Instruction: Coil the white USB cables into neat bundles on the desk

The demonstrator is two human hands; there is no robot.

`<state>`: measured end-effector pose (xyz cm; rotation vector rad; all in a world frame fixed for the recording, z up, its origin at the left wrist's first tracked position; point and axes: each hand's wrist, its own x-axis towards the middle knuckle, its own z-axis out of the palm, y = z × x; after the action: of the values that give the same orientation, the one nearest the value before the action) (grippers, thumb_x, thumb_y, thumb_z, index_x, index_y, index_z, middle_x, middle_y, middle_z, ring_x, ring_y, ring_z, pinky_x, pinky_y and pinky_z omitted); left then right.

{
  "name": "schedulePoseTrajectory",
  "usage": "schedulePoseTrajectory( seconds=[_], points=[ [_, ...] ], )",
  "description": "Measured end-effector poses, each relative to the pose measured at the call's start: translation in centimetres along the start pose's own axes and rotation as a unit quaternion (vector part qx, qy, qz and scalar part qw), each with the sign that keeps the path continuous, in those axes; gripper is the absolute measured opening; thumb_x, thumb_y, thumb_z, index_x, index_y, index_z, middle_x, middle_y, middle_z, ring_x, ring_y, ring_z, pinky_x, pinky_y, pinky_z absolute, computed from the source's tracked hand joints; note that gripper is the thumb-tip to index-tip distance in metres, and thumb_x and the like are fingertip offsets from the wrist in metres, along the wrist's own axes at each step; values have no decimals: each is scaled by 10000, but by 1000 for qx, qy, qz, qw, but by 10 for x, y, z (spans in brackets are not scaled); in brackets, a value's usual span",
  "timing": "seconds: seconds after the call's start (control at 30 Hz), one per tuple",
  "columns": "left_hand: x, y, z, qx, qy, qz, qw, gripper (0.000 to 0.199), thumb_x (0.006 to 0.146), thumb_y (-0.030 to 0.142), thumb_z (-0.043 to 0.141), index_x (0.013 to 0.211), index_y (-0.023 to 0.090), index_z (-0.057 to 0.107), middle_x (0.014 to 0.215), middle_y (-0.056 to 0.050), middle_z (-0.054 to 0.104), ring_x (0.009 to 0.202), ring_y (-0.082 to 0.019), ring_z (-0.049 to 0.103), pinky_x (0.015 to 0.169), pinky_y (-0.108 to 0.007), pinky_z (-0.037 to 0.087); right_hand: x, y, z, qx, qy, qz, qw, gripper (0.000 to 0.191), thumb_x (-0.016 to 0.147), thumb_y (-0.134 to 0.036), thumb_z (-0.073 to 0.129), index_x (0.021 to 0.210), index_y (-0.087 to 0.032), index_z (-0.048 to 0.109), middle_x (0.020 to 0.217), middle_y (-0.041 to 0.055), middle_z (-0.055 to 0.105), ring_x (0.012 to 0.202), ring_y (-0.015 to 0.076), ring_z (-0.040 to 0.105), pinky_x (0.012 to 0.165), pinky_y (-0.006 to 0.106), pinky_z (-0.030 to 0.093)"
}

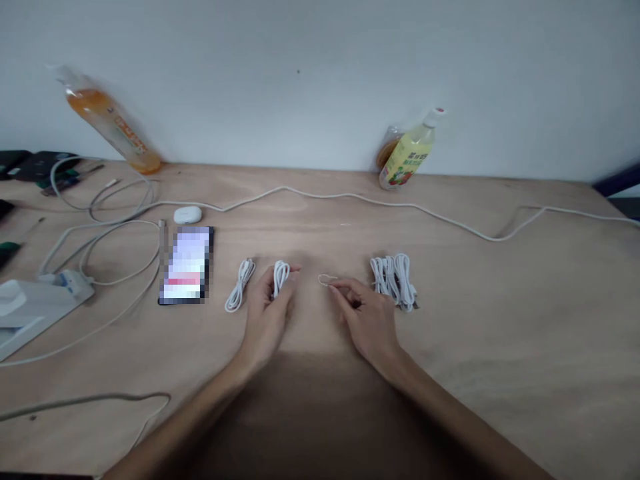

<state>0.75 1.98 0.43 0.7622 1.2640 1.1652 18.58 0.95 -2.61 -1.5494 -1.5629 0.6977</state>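
Note:
My left hand [267,303] is closed around a coiled white cable [281,275], whose loops stick up between the thumb and fingers. Between the thumb and fingertips of my right hand [367,317] is a thin, pale loop [326,277], which looks like a twist tie or rubber band. Just left of my left hand lies another bundled white cable [240,287]. Several white cable bundles [393,280] lie side by side just beyond my right hand, which partly hides them.
A phone [186,265] and a white earbud case [187,215] lie at the left. Further left is a white power strip [45,307] with cords. A long white cable [345,195] crosses the table's back. An orange bottle [113,127] and a yellow-labelled bottle [410,153] lean against the wall.

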Motion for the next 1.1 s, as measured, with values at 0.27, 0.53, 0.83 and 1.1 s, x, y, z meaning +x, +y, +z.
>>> schedulePoseTrajectory(
  seconds=[0.27, 0.53, 0.83, 1.1],
  points=[
    [-1, 7, 4, -149, -99, -80, 981, 560, 844, 543, 844, 1212, 144, 705, 683, 31, 650, 517, -119, 516, 505, -242, 440, -3, 6, 2, -109, 53, -85, 989, 278, 1079, -344, 605, 1036, -191, 833, 517, -62, 577, 434, 125, 547, 512, 260, 412],
    [-1, 4, 3, -136, -187, -126, 965, 497, 865, 567, 840, 1094, 127, 808, 820, -38, 700, 654, -126, 556, 631, -253, 455, -11, -9, 1, -80, 97, -290, 949, 302, 1037, -117, 606, 1303, -240, 680, 769, -24, 731, 529, 131, 596, 559, 269, 528],
    [-9, -2, -1, 147, -155, 1, 977, 620, 989, 722, 545, 645, 207, 563, 573, 35, 458, 568, -141, 409, 559, -292, 343, -11, -16, -3, -159, 99, -404, 895, 330, 961, -136, 635, 1279, -207, 682, 1152, 136, 731, 1008, 286, 733, 830, 439, 619],
    [-16, -1, 1, 247, -77, 166, 951, 329, 986, 406, 653, 747, 186, 707, 701, -4, 685, 674, -161, 626, 636, -268, 465, -12, -8, -3, 24, -60, -287, 956, 150, 1054, -179, 574, 1188, -245, 578, 1050, 71, 735, 956, 230, 740, 828, 376, 640]
  ],
)
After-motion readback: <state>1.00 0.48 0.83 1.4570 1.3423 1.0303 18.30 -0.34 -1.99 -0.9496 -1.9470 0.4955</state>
